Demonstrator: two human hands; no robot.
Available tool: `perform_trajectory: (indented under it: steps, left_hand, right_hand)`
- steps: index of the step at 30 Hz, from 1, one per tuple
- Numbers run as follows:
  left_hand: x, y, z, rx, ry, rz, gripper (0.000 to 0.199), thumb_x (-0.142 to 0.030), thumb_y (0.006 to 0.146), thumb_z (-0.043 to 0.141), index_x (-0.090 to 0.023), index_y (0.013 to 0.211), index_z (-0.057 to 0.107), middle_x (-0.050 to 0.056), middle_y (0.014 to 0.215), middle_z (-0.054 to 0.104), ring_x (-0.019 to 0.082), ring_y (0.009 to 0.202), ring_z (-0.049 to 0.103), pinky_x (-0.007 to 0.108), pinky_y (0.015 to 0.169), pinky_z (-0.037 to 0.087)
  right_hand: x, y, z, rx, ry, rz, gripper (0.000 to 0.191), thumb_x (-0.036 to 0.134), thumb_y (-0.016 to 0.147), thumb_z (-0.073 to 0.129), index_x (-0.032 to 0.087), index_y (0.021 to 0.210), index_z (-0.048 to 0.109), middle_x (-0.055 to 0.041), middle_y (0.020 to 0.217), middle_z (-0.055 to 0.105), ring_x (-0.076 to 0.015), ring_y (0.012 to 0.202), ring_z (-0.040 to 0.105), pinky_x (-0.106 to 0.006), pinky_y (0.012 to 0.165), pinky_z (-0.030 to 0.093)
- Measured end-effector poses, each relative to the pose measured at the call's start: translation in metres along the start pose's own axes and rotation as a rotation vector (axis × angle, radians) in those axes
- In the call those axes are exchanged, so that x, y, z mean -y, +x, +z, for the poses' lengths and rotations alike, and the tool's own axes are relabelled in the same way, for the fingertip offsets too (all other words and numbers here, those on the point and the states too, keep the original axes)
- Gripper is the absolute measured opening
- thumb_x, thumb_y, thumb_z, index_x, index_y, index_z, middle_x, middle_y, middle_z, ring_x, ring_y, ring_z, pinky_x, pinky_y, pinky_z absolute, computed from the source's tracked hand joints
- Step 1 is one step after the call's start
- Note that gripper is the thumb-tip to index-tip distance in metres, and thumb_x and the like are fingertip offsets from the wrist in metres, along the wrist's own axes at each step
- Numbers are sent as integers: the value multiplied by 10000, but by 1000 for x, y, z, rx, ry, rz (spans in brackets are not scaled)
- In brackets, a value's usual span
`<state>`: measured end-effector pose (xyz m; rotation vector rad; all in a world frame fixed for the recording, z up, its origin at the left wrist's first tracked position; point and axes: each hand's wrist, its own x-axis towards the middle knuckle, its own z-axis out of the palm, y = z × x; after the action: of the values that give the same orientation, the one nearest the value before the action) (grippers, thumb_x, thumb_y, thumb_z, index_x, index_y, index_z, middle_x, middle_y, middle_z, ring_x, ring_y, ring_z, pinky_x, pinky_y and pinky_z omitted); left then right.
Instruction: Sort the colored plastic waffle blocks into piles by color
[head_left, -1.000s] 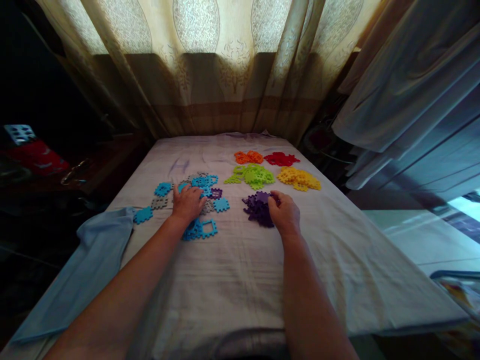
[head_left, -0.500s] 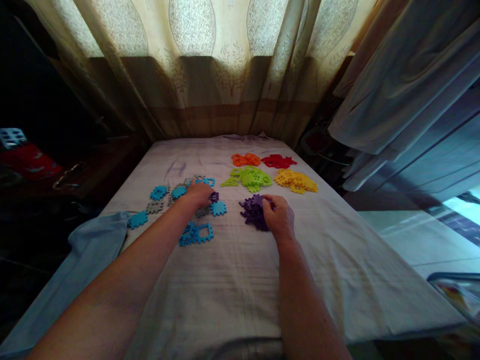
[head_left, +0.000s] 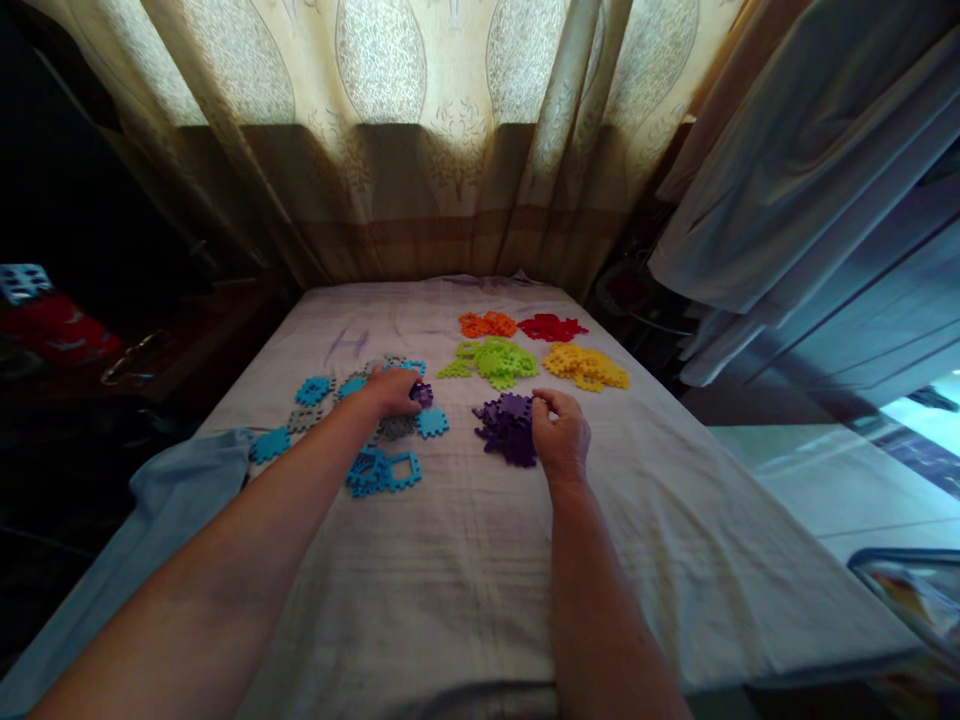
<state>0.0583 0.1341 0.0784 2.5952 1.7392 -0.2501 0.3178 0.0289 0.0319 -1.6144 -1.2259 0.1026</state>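
If my left hand [head_left: 395,390] drags rather than lifts, the purple piece [head_left: 422,395] at its fingertips could catch its toothed edge on the grey pieces [head_left: 396,428] or the blue piece [head_left: 433,423] close beside it, and a bump from my right hand [head_left: 562,435] could spill the purple pile [head_left: 506,430] across the sheet [head_left: 465,580]. My left arm stretches forward with the palm down, and I cannot tell whether the fingers grip that piece or merely touch it. My right hand curls at the pile's right edge, thumb and forefinger drawn near each other, though whether they pinch anything is unclear.
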Motion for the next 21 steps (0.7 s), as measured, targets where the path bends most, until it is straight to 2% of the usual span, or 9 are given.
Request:
perform_trajectory:
  steps: [2,5,9,13,16,19,21]
  left_hand:
    - [-5,-3,0,-56,-9,6,517,-423,776,653,-251,1261,609,115,1269,669,320,1217,571,506,1111,321]
    - [-24,-8,3,-145,-61,94,490,-423,794,657,-273,1258,606,93,1272,668,298,1228,565,489,1141,287]
    - [-63,-18,16,-218,-155,211,475,-439,787,685,-271,1226,616,80,1216,696,283,1166,610,476,1114,338]
    - [-88,-29,30,-211,-259,202,505,-442,782,708,-237,1232,609,102,1205,704,302,1140,630,469,1040,424]
    - [-89,-40,41,-287,-338,181,558,-418,795,706,-217,1297,568,128,1284,664,295,1194,608,499,1075,401]
    - [-78,-56,54,-440,-362,153,504,-363,837,663,-217,1308,561,135,1313,643,275,1251,572,522,1121,352]
    - [-69,-70,64,-545,-356,126,437,-318,867,614,-222,1291,576,130,1306,647,271,1271,556,532,1132,337]
  right_hand:
    - [0,0,1,-14,3,0,317,323,826,456,179,908,727,-110,965,718,-218,892,639,-346,832,518]
    - [-1,-1,3,-8,6,-8,317,309,837,452,180,933,725,-114,1006,713,-217,935,637,-343,841,519]
    - [-2,-2,6,15,-21,-27,324,281,842,450,161,966,725,-137,1050,703,-237,1011,623,-386,940,484]
    - [0,-5,8,58,-105,-75,333,268,855,459,157,1015,729,-146,1118,687,-249,1066,600,-406,994,443]
    - [9,-11,10,171,-225,-143,348,306,871,508,196,1130,713,-144,1278,625,-285,1203,534,-462,1040,384]
    - [25,-23,14,333,-358,-260,373,352,881,555,261,1221,679,-133,1426,528,-321,1346,413,-537,1101,278]
    - [35,-31,19,405,-426,-324,361,371,888,562,283,1220,675,-128,1456,505,-331,1386,361,-583,1124,204]
